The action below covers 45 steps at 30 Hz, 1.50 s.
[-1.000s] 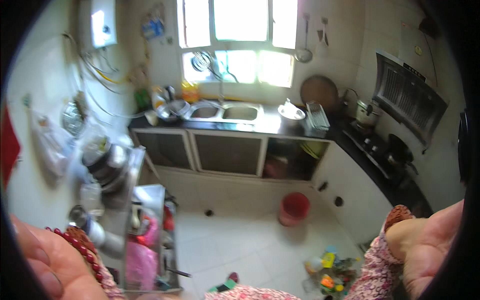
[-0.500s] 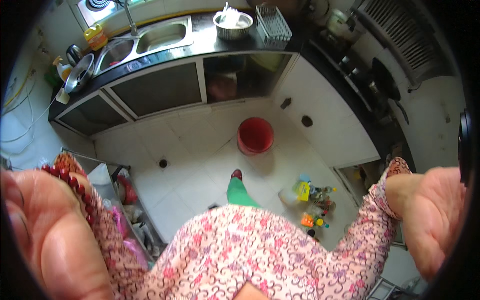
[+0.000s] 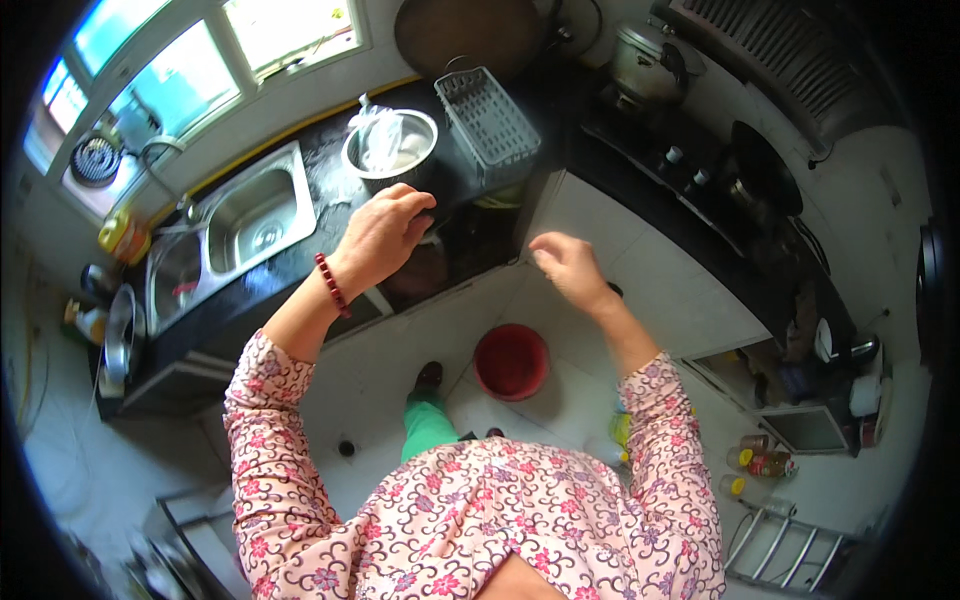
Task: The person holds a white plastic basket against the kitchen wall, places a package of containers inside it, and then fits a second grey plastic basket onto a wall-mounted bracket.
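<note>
My left hand [image 3: 383, 236], with a dark red bead bracelet [image 3: 332, 286] on its wrist, reaches over the counter edge. Its fingers are loosely bent, the thumb stands apart, and nothing is in them. Just beyond it a metal basin [image 3: 412, 128] sits on the black counter, with a tied clear plastic bag [image 3: 380, 140] in it. My right hand [image 3: 570, 270] hangs in the air in front of the white cabinet, empty, its fingers half curled and the thumb apart. Right of the basin lies a grey plastic basket [image 3: 490, 125].
A double sink [image 3: 300, 205] is at the left. On the tiled floor stand a red bucket [image 3: 511, 362] and several bottles and jars [image 3: 768, 462]. A pot [image 3: 645, 65] stands on the stove at the back right. A metal rack [image 3: 785, 550] is at the lower right.
Both hands have moved from low at the sides, palms up, to forward and inward, the left near the basin. My body has moved toward the counter, and the view has turned.
</note>
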### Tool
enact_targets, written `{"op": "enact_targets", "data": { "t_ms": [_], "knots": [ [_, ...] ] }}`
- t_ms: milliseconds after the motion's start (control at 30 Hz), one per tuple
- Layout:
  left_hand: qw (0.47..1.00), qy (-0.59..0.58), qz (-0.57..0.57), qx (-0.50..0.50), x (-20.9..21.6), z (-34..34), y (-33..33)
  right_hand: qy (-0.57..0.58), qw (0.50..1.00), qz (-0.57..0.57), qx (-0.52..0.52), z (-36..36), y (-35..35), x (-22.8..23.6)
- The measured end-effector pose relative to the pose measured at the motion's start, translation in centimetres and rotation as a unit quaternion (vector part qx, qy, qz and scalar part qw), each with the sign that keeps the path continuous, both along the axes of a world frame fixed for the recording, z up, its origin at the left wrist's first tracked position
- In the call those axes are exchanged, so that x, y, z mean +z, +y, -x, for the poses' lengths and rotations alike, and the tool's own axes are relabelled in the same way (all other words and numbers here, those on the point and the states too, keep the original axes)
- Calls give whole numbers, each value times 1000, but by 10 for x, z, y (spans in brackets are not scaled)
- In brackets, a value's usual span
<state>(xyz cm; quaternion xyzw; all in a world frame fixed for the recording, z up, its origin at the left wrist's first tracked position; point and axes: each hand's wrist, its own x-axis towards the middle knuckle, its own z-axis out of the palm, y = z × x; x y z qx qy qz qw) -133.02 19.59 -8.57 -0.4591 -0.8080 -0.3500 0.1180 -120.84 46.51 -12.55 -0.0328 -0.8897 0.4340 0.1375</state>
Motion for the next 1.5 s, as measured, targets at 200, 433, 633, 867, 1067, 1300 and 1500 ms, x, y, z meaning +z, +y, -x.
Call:
{"op": "enact_targets", "data": {
  "t_ms": [200,433,633,867,1067,1300,1500],
  "knots": [
    [987,66,122,-81,-63,157,85,-53,991,40,-117,102,5,-55],
    [935,33,347,-59,-90,245,151,-133,970,-110,-171,152,2,-71],
    [930,98,354,-36,-85,262,140,-140,974,-109,-141,165,-23,-53],
    [931,239,273,-43,-28,240,115,28,969,-130,-208,150,-39,-33],
    [933,321,118,-113,11,182,117,162,922,-229,-267,88,-26,-5],
    [903,330,49,-269,31,-22,82,193,861,-266,-388,-142,-105,1],
    [916,244,131,-291,-43,-61,90,127,877,-299,-354,-193,-96,-33]
  ]
}}
